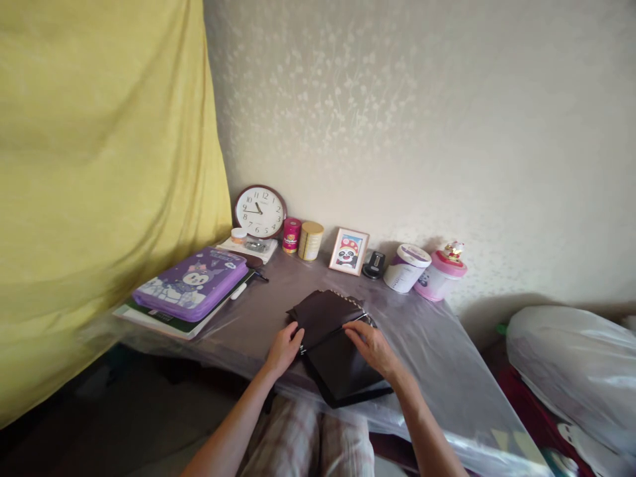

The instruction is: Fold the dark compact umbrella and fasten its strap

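Observation:
A black zip binder or folder (330,344) lies on the plastic-covered table (437,358) in front of me, its cover flap partly lifted. My left hand (284,348) grips the left edge of that lifted flap, fingers curled round it. My right hand (370,344) rests on top of the folder at the flap's right edge, fingers bent and pressing on it. Both forearms reach in from the bottom of the view.
A purple cartoon case (191,283) lies on books at the left. Along the wall stand a round clock (260,211), two tins (303,238), a small framed picture (348,252), a white tub (406,267) and a pink jar (441,273). A yellow curtain (99,172) hangs at the left.

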Demonstrator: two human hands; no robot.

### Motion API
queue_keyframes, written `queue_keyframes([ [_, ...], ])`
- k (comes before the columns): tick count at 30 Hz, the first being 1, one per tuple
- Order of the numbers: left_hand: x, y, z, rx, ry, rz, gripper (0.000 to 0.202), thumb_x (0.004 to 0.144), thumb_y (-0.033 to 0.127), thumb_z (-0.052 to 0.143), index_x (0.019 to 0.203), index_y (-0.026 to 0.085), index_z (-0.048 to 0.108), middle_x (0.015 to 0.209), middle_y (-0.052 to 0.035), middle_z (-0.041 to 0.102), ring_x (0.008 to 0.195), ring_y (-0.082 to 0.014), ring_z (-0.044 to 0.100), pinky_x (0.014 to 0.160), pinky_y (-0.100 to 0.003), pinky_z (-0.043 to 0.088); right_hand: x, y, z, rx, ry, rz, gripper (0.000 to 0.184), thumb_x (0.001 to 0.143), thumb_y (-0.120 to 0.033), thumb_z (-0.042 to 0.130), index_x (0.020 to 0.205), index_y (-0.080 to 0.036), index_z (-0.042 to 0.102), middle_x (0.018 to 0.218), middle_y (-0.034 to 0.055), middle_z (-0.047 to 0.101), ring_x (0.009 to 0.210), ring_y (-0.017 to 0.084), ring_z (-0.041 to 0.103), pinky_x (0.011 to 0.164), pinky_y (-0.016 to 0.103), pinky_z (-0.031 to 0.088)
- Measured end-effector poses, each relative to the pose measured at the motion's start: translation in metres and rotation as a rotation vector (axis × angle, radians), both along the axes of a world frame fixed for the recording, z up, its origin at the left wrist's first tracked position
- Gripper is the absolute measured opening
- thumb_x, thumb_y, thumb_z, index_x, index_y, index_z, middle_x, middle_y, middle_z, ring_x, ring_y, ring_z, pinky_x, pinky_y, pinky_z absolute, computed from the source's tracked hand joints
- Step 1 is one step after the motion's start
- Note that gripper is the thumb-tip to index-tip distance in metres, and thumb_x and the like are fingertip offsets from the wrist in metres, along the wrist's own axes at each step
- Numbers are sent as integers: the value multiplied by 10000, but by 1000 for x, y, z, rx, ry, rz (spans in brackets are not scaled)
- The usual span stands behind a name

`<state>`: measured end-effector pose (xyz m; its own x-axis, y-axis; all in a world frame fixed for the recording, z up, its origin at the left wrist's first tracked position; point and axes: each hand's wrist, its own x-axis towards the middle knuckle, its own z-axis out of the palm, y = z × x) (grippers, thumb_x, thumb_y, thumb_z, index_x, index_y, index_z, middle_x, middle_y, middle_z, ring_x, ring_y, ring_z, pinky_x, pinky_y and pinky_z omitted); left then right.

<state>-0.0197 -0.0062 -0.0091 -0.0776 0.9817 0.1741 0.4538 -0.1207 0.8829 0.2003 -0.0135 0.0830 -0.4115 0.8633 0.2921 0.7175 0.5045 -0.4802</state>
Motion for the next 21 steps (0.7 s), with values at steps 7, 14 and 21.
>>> queue_keyframes([
  [7,0,1,-6,-19,-13,18,342,808,396,378,833,157,621,767,-36,635,739,-162,556,680,-251,394,20,-62,3,-86,-69,70,297,817,-390,524,1077,-255,576,1131,60,604,1090,208,528,931,381,430],
  [14,-1,1,-10,-15,5,31,362,810,426,377,867,167,623,800,-41,647,758,-167,564,693,-251,397,35,-77,-13,24,-261,11,485,700,-232,622,1173,-233,516,1310,94,455,1226,267,381,1014,465,319],
  [21,-1,-1,-8,11,25,22,374,814,435,356,806,162,611,682,-15,595,649,-148,526,625,-239,373,32,-83,-17,104,-291,34,390,742,-163,547,1125,-232,524,1334,89,416,1252,258,342,1029,482,288],
])
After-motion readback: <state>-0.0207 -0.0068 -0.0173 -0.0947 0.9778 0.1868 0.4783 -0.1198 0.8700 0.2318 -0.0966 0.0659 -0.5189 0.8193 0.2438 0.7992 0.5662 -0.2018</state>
